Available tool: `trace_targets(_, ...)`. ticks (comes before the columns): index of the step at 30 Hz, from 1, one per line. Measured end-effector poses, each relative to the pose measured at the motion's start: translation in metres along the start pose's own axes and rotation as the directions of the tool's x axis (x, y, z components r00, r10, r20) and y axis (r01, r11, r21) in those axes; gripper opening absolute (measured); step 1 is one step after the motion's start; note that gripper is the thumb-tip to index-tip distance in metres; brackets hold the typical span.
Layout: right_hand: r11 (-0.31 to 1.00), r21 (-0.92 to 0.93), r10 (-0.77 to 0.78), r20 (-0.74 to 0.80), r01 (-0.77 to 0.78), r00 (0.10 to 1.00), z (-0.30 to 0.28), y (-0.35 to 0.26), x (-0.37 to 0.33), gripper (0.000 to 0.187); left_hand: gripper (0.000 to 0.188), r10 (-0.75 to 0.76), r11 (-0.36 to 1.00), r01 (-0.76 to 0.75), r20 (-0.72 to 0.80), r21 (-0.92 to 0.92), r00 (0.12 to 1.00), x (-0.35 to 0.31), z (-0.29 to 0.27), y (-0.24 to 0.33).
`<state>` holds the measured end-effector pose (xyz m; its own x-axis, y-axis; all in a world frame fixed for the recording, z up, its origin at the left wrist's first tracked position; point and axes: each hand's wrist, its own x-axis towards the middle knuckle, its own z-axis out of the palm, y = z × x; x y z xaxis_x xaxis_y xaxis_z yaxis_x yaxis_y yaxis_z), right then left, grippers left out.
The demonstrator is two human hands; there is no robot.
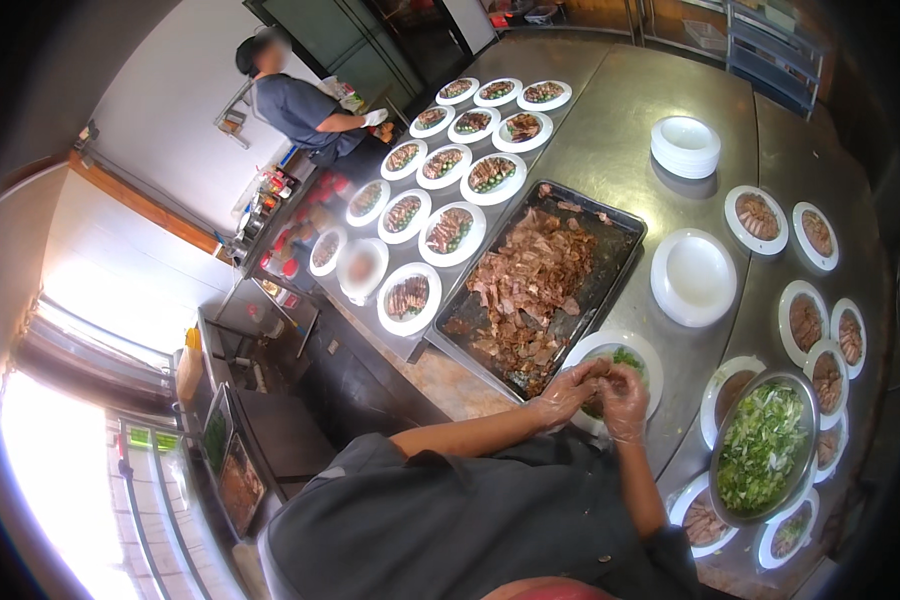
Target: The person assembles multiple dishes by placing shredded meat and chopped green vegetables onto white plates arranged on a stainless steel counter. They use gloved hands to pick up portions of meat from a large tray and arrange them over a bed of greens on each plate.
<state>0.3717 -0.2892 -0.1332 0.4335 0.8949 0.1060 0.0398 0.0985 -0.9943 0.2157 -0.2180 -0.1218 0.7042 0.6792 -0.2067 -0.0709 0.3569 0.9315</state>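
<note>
Both my hands wear clear plastic gloves and meet over a white plate (652,372) with chopped greens (625,357) on it. My left hand (562,394) has its fingers closed at the plate's left side, by the tray's near corner. My right hand (625,402) is closed too, its fingertips bent in against the left ones. Brown sliced meat seems to be pinched between them, partly hidden by the fingers. Just beyond my left hand lies a dark rectangular tray (625,228) heaped with brown sliced meat (530,270).
Rows of filled white plates (407,299) stand left of the tray. Stacks of white plates (693,278) (684,148) stand to its right. A metal bowl of chopped greens (763,447) sits at right among plates of meat (756,216). Another person (305,108) stands far left.
</note>
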Motion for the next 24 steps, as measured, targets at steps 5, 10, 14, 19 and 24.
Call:
trace_targets(5, 0.995, -0.059, -0.084, -0.007, 0.084, 0.996, 0.002, -0.019, 0.002, 0.025, 0.05, 0.069, 0.994, -0.068, -0.006, 0.088, 0.998, -0.001, -0.005, -0.013)
trace_targets(10, 0.998, 0.037, -0.053, 0.001, 0.053, 0.999, -0.011, -0.002, -0.002, 0.024, 0.058, 0.035, 0.964, -0.029, -0.016, 0.266, 0.999, -0.002, 0.013, -0.007)
trace_targets(14, 0.99, -0.013, -0.138, 0.029, 0.138, 0.99, -0.023, -0.005, -0.006, 0.028, 0.062, 0.081, 0.81, -0.083, 0.03, 0.581, 0.996, -0.004, 0.022, 0.002)
trace_targets(19, 0.947, -0.11, -0.301, 0.012, 0.3, 0.954, -0.029, -0.023, -0.007, 0.025, 0.061, 0.061, 0.933, -0.058, 0.003, 0.355, 0.998, 0.001, 0.028, -0.006)
trace_targets(24, 0.999, -0.051, 0.008, -0.052, -0.01, 0.999, -0.035, -0.009, -0.017, 0.023, 0.046, 0.005, 0.998, -0.007, -0.033, -0.057, 0.999, 0.002, 0.033, -0.001)
